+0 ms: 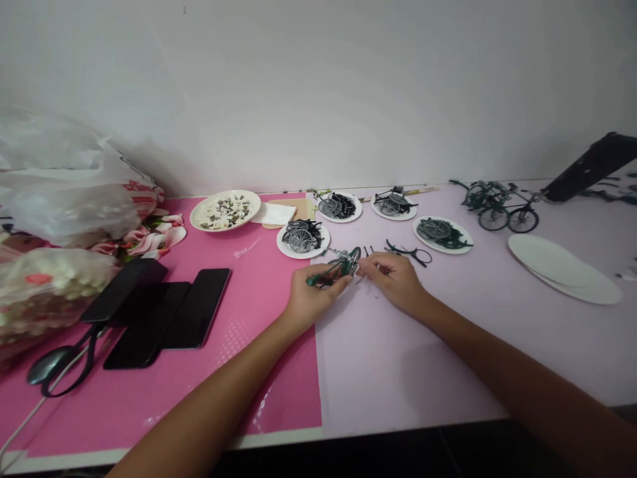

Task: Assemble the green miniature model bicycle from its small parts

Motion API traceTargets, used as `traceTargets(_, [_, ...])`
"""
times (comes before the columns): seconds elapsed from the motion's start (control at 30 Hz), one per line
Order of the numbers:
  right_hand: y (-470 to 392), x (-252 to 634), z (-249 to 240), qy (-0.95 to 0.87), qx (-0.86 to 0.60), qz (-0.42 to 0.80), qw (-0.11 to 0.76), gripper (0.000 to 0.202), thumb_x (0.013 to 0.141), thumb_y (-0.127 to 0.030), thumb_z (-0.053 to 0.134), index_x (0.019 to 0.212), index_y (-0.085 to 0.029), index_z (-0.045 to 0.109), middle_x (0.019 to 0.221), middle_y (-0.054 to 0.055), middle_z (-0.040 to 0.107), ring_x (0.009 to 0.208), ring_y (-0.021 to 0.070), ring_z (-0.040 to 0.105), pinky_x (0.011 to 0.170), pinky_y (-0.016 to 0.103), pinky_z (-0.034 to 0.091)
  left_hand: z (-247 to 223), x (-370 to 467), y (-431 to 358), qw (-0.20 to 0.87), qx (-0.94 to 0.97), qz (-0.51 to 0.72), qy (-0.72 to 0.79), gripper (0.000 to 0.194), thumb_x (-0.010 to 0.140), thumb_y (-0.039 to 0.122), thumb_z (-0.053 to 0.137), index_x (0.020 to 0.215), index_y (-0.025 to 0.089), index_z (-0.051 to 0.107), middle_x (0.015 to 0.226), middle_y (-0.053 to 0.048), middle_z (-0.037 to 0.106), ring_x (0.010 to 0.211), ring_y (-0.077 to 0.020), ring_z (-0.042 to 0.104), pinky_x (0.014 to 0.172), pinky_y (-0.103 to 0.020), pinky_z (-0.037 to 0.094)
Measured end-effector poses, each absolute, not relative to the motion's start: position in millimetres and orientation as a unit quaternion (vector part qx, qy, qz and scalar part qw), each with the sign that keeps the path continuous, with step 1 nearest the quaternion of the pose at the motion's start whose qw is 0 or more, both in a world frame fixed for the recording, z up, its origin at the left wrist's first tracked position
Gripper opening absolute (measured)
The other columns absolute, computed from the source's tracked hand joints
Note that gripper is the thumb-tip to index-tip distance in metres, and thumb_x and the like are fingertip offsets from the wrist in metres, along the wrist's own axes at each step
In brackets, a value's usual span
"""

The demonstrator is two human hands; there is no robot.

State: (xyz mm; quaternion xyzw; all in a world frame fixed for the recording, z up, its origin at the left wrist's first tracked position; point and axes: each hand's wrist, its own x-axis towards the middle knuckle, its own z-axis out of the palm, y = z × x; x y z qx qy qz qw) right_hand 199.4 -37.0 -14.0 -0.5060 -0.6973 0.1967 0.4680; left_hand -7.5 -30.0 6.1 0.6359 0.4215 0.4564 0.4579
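Over a pink-and-lilac desk (378, 372), the left hand (305, 299) has its grip wrapped around a toy bicycle (338, 265), lengthwise toward the right hand (395, 273), pinched beside it, contents unclear.

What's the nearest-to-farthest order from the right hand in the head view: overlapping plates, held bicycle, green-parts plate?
1. Held bicycle: left of the right hand.
2. Green-parts plate: beyond, rightward.
3. Overlapping plates: farther right.
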Motion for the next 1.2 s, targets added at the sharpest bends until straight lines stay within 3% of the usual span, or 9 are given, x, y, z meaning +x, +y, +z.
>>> traceTargets(0.17, [-39.7,198.5,-11.6,-0.7,-0.508,0.214,0.454,0.039,0.102,-0.046,0.059,0.076,-0.022,0.075,0.082,0.004,0.077,0.073,0.018,0.067,0.06,0.029,0.048,6.1,-6.5,-29.7,0.46,0.632,0.463,0.418,0.045,0.076,0.04,0.082,0.056,0.018,0.049,0.06,0.004,0.039,0.062,-0.0107,0.035,0.058,-0.026,0.03])
traceTargets(0.37, [-41.5,197.0,-9.5,-0.696,-0.532,0.183,0.446,0.017,0.093,-0.032,0.068,0.082,-0.021,0.074,0.077,0.001,0.074,0.062,0.0148,0.058,0.057,0.027,0.044,1.5,-5.7,-27.4,0.468,0.623,0.472,0.412,0.041,0.075,0.04,0.082,0.059,0.017,0.053,0.062,0.004,0.044,0.064,-0.011,0.038,0.059,-0.025,0.031])
traceTargets(0.7, [-40.7,199.4,-12.1,-0.685,-0.531,0.266,0.422,0.047,0.104,-0.05,0.052,0.073,-0.021,0.071,0.073,0.004,0.074,0.068,0.0189,0.066,0.065,0.03,0.049,1.6,-7.9,-26.9,0.442,0.648,0.462,0.414,0.036,0.078,0.037,0.081,0.059,0.016,0.059,0.06,0.003,0.049,0.062,-0.0114,0.039,0.059,-0.026,0.033])
traceTargets(0.97, [-41.2,195.8,-9.5,-0.682,-0.539,0.239,0.433,0.028,0.097,-0.041,0.065,0.078,-0.021,0.067,0.068,-0.001,0.065,0.058,0.0141,0.053,0.055,0.028,0.04,1.0,-6.7,-26.6,0.456,0.626,0.473,0.42,0.035,0.077,0.036,0.083,0.06,0.016,0.06,0.061,0.003,0.048,0.063,-0.0112,0.039,0.06,-0.025,0.033])
traceTargets(1.2, [-40.4,198.0,-15.9,-0.672,-0.534,0.3,0.416,0.043,0.104,-0.053,0.052,0.081,-0.021,0.069,0.069,0.002,0.069,0.062,0.0171,0.063,0.06,0.029,0.048,3.0,-7.4,-26.8,0.45,0.637,0.467,0.417,0.036,0.077,0.035,0.083,0.057,0.016,0.06,0.058,0.004,0.046,0.061,-0.0107,0.037,0.058,-0.025,0.033])
